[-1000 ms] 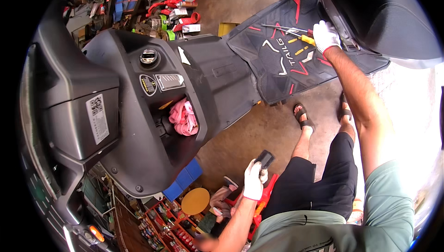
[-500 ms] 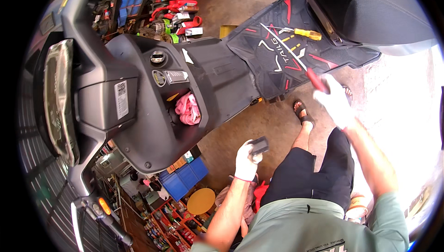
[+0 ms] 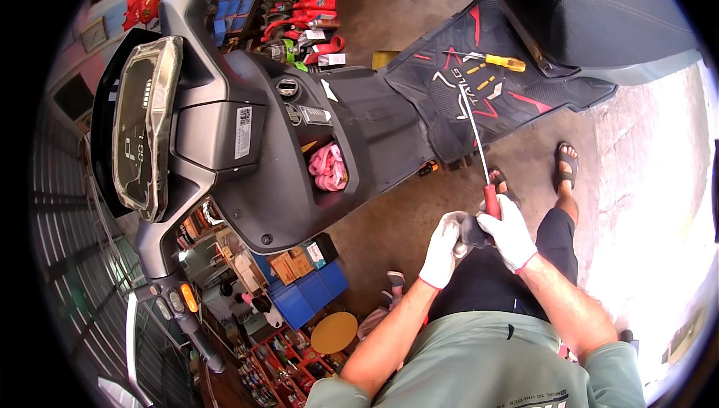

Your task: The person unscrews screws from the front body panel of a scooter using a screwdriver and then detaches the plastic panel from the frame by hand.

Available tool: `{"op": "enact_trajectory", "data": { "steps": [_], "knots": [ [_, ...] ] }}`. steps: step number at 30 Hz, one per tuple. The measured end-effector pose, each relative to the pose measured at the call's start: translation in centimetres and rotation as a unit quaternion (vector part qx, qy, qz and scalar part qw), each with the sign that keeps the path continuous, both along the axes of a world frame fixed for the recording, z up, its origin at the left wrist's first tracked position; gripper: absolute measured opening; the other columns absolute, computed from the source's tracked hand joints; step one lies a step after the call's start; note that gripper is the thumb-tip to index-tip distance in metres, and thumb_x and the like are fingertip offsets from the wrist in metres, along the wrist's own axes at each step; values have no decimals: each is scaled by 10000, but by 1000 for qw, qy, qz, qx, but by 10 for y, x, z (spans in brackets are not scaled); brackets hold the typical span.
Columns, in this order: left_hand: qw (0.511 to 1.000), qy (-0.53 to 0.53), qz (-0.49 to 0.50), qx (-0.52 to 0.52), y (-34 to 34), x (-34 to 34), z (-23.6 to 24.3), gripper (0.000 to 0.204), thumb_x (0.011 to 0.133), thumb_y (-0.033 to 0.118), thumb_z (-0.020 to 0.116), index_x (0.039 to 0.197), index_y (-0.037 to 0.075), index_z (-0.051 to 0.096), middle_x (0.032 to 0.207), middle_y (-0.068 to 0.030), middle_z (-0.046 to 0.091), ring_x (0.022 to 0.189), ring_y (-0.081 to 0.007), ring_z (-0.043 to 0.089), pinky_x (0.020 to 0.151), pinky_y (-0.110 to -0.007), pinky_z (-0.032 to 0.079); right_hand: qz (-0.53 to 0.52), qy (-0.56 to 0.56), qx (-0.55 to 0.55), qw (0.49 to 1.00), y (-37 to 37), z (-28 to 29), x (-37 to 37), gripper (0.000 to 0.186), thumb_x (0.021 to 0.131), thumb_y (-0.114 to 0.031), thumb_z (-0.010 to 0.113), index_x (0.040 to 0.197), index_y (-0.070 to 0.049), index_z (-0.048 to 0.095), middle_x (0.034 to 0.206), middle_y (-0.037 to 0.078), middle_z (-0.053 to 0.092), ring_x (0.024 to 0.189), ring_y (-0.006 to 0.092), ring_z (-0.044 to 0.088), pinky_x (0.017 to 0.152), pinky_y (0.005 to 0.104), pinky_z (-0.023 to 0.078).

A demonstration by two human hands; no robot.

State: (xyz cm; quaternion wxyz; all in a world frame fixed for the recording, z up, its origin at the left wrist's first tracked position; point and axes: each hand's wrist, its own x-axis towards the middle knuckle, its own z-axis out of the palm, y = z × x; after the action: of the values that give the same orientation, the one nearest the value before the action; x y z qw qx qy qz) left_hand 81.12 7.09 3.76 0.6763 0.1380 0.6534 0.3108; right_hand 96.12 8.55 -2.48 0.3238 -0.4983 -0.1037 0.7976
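Observation:
Both hands, in white gloves, meet in front of my body. My left hand [image 3: 445, 249] is closed on a small black object [image 3: 472, 232]. My right hand [image 3: 507, 234] grips the red handle of a long screwdriver [image 3: 491, 202] beside that object, its thin shaft pointing up and away over the edge of the scooter's patterned rubber mat [image 3: 543, 97]. Whether the tip touches anything I cannot tell. A yellow-handled screwdriver [image 3: 505, 62] lies on the mat. The scooter's grey front panel [image 3: 255, 224] has an open pocket holding a pink cloth [image 3: 328, 168].
The black seat [image 3: 592, 11] is at upper right, the handlebar display [image 3: 142, 127] at left. Red containers [image 3: 314, 4] stand beyond the scooter. Below it are blue bins [image 3: 307, 296], a yellow round top [image 3: 334, 332] and another person's foot [image 3: 396, 279], partly hidden.
My right hand has lifted the red screwdriver off the mat and brought it down and left to my left hand, which has risen slightly with the black object. The view has shifted.

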Motion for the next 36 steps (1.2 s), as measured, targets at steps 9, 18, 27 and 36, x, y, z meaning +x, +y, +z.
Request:
{"op": "enact_trajectory", "data": {
  "steps": [9,18,27,36],
  "knots": [
    [984,170,37,31,-11,1,-16,176,1002,212,532,1070,71,612,931,-10,625,815,-103,589,691,-286,496,74,-56,106,990,-15,11,-15,347,878,-192,663,1147,7,571,865,112,626,761,222,646,747,328,519],
    [987,46,155,-15,9,-53,6,262,976,265,610,1109,38,603,797,-1,525,561,-82,391,472,-221,299,166,-270,349,882,-6,35,46,590,827,-84,634,1395,-89,474,1011,170,508,927,383,571,814,461,504],
    [995,49,74,-34,12,-81,30,372,992,304,611,1269,62,553,756,19,488,590,-99,400,506,-241,351,117,-162,382,902,25,30,65,258,870,-131,672,1119,-62,655,959,128,652,913,326,641,827,404,505],
    [981,76,172,49,34,-102,33,284,1007,299,601,1153,55,604,739,19,524,510,-78,367,437,-237,281,150,-88,369,913,46,17,33,296,925,-235,599,1165,-66,638,1032,148,653,984,328,634,874,412,496]
  ]
}}
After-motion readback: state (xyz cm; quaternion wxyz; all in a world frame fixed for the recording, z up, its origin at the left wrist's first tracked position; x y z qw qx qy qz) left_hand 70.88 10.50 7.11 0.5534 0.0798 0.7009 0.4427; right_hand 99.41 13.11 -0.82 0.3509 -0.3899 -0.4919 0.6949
